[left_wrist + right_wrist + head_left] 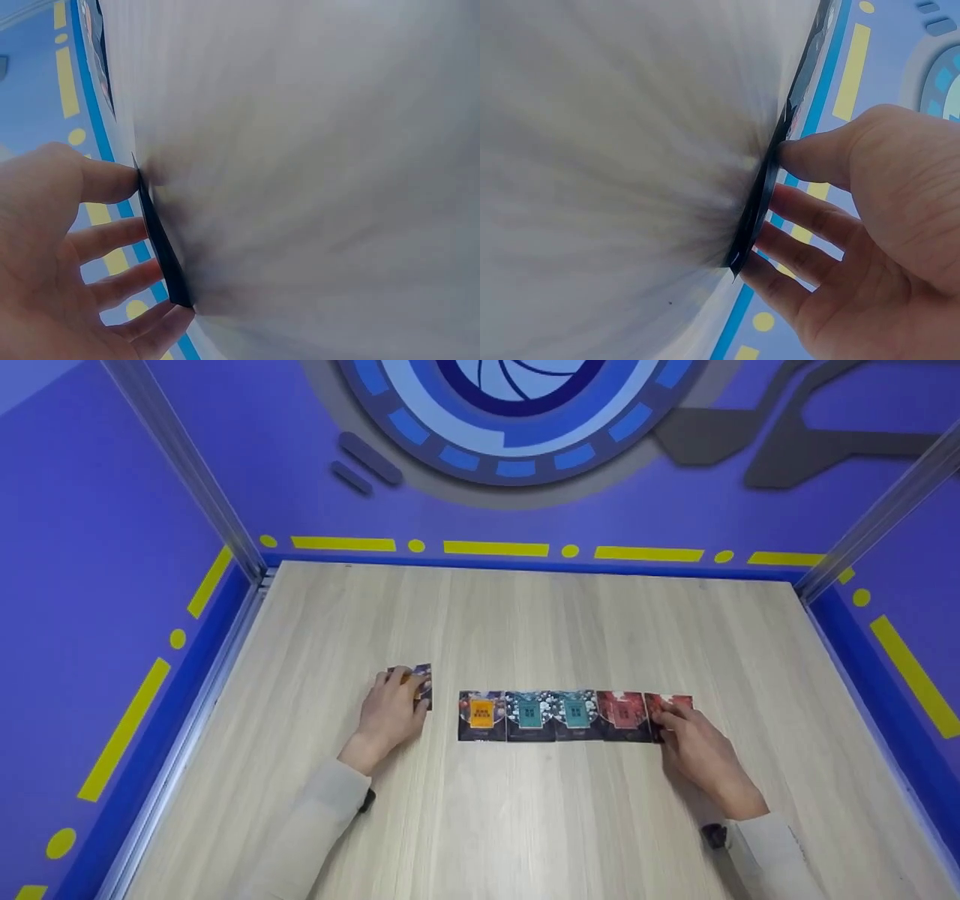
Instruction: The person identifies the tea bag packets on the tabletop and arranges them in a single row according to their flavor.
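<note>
On the left, a dark packet with an orange patch [424, 669] lies under my left hand [390, 706], apart from a row of packets. My left thumb and fingers [127, 289] span that packet, holding it at its edges close to the table; they hide most of its face. At the row's right end, my right hand [701, 746] holds a red packet [681, 700] between thumb and fingertips [765, 289], covering its lower part. Beside it is another red packet [623, 715], then a teal-labelled packet [576, 715], a second teal-labelled packet [529, 715] and an orange-labelled packet [481, 715].
The packets are on a pale wood-grain table [480, 810]. Blue-purple panels [495, 521] with yellow marks stand along its back and sides, joined by metal corner posts [187, 457]. A gap of bare table separates the left packet from the row.
</note>
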`<action>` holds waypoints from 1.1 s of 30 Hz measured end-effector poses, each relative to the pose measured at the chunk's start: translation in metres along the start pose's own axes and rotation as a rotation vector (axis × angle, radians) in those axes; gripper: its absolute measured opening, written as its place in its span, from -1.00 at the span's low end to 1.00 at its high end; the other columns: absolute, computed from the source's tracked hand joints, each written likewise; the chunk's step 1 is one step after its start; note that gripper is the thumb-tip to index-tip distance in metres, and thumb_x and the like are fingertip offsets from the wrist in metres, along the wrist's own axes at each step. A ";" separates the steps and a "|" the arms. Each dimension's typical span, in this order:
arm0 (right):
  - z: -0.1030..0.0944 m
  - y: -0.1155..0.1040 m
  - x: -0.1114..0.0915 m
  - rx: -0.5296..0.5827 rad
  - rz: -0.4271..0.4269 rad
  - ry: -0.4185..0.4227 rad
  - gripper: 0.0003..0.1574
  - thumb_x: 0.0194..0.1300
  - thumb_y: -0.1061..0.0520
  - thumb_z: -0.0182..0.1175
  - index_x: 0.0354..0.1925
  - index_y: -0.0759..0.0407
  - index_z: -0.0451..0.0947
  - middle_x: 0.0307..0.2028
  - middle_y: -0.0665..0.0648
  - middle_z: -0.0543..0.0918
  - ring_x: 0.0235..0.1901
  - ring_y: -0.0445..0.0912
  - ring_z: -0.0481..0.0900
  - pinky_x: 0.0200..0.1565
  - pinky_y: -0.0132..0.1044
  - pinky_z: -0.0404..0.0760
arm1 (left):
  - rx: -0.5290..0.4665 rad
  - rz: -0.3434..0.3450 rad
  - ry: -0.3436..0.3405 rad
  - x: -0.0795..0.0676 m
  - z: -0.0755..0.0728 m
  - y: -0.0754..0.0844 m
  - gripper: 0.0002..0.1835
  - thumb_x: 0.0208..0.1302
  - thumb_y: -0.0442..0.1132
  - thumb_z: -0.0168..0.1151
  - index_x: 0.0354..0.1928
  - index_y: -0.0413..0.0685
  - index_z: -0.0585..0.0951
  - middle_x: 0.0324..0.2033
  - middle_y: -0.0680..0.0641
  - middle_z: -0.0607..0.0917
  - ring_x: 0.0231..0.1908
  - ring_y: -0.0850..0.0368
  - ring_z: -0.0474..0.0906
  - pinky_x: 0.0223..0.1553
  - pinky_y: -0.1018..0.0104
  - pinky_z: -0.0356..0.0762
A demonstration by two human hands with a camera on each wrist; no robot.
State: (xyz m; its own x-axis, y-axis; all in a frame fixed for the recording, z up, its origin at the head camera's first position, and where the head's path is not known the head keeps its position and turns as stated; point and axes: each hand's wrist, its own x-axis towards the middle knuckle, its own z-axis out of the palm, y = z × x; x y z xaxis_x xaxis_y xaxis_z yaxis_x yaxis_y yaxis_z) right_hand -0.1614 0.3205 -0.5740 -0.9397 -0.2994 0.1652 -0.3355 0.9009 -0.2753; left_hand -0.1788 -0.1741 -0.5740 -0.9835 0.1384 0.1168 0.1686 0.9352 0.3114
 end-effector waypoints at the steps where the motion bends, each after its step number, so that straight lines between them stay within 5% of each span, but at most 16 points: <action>1: 0.000 0.000 0.000 0.000 0.003 -0.003 -0.63 0.26 0.37 0.26 0.06 0.35 0.65 0.15 0.36 0.57 0.17 0.31 0.51 0.09 0.22 0.53 | -0.002 0.002 0.001 -0.001 0.001 0.001 -0.55 0.38 -0.12 0.24 0.26 -0.06 0.58 0.21 -0.23 0.50 0.17 -0.30 0.42 0.15 -0.13 0.47; 33: -0.002 0.000 -0.001 0.013 0.014 -0.023 -0.66 0.32 0.35 0.21 0.06 0.37 0.65 0.16 0.37 0.55 0.19 0.32 0.49 0.11 0.24 0.51 | -0.003 0.068 -0.077 -0.024 0.003 0.033 -0.54 0.36 -0.04 0.28 0.25 0.02 0.60 0.22 -0.15 0.50 0.15 -0.18 0.42 0.15 -0.02 0.50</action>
State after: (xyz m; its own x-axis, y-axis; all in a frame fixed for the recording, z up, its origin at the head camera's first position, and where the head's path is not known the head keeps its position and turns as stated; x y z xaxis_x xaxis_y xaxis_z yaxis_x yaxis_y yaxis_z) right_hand -0.1601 0.3212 -0.5719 -0.9455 -0.2941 0.1397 -0.3231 0.9008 -0.2901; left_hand -0.1504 -0.1459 -0.5695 -0.9718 0.2265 0.0651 0.2354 0.9217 0.3083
